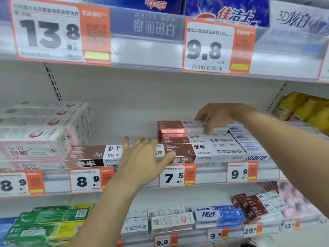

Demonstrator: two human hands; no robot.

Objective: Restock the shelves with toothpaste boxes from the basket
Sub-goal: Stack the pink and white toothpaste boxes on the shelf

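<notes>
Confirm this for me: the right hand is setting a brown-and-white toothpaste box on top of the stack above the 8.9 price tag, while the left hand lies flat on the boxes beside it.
Not quite. In the head view, the right hand sets the toothpaste box on the stack above the 7.5 price tag, not 8.9. The rest holds: the left hand lies flat, fingers spread, on the boxes beside it.
</notes>
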